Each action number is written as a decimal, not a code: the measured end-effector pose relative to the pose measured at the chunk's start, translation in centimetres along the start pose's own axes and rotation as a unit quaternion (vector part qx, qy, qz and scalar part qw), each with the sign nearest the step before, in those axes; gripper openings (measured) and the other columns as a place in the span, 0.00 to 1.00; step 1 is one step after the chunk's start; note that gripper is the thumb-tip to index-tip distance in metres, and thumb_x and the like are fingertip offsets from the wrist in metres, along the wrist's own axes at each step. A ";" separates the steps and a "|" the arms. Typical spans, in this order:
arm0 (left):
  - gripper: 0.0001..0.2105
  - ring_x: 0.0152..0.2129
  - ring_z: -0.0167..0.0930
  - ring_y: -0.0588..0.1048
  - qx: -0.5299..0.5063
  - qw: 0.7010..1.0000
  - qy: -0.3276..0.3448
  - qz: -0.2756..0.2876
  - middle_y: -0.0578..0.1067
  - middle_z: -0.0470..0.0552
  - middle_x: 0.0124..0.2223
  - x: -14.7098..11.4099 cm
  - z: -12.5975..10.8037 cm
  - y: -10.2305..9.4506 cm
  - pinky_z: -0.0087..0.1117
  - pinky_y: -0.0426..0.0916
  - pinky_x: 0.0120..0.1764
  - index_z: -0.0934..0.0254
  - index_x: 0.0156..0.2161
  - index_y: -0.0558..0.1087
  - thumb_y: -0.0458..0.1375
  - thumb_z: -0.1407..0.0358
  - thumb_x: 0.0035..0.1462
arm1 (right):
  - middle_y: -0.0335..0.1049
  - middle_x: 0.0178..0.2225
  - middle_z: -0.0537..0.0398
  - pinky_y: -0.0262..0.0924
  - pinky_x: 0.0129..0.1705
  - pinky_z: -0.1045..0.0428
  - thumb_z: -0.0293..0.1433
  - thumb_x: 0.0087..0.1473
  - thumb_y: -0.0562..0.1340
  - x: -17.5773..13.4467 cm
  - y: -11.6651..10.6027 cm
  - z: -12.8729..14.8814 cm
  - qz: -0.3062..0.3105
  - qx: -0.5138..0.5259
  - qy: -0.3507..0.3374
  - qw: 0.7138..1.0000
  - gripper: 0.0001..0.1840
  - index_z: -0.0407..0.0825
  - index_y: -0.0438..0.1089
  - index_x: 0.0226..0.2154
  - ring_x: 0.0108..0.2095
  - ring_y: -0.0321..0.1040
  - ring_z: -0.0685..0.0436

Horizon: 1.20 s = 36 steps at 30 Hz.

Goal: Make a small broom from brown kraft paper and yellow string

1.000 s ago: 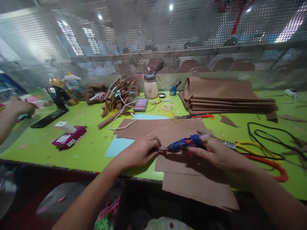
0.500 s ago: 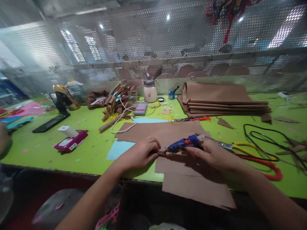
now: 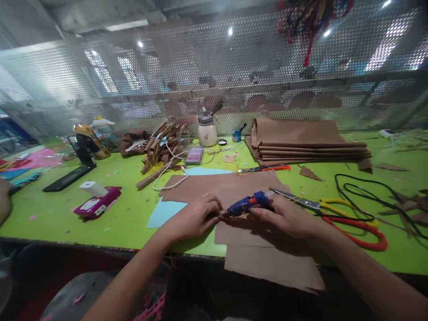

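Currently, the right hand (image 3: 284, 216) has its grip wrapped around a blue plastic glue gun (image 3: 244, 205) above flat brown paper sheets (image 3: 267, 263); just left of the gun, the left hand's (image 3: 200, 216) grip pinches a small, thin brown piece (image 3: 224, 215).

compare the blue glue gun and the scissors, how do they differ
The blue glue gun is held in the right hand, while the scissors lie unheld on the green table. The glue gun has a mostly blue body; the scissors have metal blades and yellow and red handles. The scissors look longer than the glue gun. Both point roughly left.
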State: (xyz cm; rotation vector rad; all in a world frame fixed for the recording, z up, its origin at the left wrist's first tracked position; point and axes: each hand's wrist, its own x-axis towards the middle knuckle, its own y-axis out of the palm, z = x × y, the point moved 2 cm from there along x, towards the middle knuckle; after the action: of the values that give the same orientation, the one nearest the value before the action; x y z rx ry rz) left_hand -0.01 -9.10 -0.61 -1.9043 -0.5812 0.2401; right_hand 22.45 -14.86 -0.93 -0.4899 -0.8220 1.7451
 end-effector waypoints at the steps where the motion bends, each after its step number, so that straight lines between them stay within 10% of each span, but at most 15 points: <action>1: 0.08 0.38 0.31 0.68 0.001 1.000 -0.002 -0.001 0.69 0.53 0.40 0.0 0.0 0.0 0.31 0.63 0.42 0.64 0.37 0.70 0.48 0.67 0.59 | 0.64 0.24 0.56 0.54 0.29 0.54 0.42 0.58 0.51 0.0 -0.1 -0.1 -0.003 0.005 -0.004 1.000 0.18 0.46 0.65 0.28 0.26 0.59 0.49; 36: 0.05 0.38 0.30 0.67 -0.005 1.000 -0.001 -0.007 0.69 0.52 0.40 0.1 0.4 0.1 0.32 0.63 0.43 0.64 0.35 0.69 0.50 0.69 0.58 | 0.64 0.22 0.57 0.54 0.25 0.56 0.45 0.55 0.53 -0.4 -0.7 -1.1 0.003 0.058 0.003 0.998 0.20 0.45 0.65 0.26 0.23 0.58 0.51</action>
State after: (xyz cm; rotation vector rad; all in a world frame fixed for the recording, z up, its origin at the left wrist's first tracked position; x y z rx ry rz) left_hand -0.09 -8.73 -0.83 -1.9085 -0.5978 0.2311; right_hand 23.77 -14.82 -1.22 -0.4209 -0.7111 1.7848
